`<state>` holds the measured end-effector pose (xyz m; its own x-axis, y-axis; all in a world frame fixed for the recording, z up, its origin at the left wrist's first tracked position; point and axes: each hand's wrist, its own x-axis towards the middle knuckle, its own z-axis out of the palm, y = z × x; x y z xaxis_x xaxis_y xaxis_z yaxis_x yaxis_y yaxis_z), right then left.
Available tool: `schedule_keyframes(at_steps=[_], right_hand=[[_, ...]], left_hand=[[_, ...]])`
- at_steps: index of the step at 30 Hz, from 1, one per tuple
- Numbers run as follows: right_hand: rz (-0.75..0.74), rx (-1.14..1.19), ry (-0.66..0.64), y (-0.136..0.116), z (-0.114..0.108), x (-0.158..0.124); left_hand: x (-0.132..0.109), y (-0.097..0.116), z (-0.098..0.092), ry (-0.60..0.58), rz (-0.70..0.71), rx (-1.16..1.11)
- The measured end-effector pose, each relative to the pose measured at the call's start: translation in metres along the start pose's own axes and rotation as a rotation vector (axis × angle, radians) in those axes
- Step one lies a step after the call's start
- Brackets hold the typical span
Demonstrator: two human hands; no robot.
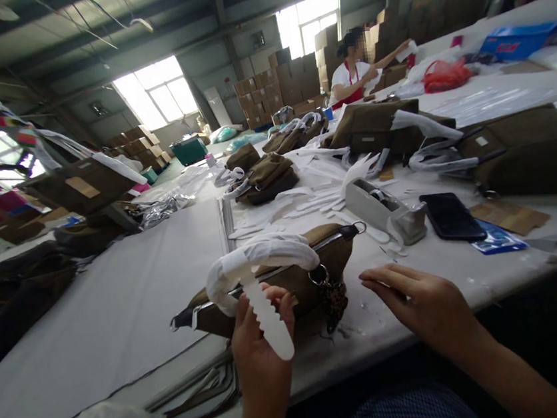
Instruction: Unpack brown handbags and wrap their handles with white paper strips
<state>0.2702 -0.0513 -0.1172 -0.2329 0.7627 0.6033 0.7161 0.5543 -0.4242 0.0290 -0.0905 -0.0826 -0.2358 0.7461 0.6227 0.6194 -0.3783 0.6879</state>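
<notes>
Brown zip-top handbag [300, 288], on table [132, 293] before the person. Probably light, soft-sided; best lifted by wrapped handle [285, 245]. Long axis slants from near left to far right. Left hand [260, 348]: curled behind white serrated strip [272, 327], grip unclear. Right hand [426, 296]: empty, fingers extended.

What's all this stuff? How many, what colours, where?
Near bag: one, brown, centre
Toothed strip: one, white, at handle
Charm: one, dark, on near bag
Other bags: several, brown, farther off
Tape dispenser: one, grey, beyond bag
Phone: one, black, right of dispenser
Packet: one, blue, beside phone
Plastic bag: one, red, far right
Box: one, blue, far right
Cartons: many, brown, back
Windows: several, white, back
Table: one, white, underneath
Person: one clear, white top, back
Left hand: one, bare, at strip
Right hand: one, bare, beside bag
</notes>
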Motion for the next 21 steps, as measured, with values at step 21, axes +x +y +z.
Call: schedule_keyframes(at_steps=[21], right_hand=[[0.394, 0.903, 0.046, -0.015, 0.009, -0.001]], left_hand=[[-0.014, 0.031, 0.02, -0.252, -0.041, -0.397]])
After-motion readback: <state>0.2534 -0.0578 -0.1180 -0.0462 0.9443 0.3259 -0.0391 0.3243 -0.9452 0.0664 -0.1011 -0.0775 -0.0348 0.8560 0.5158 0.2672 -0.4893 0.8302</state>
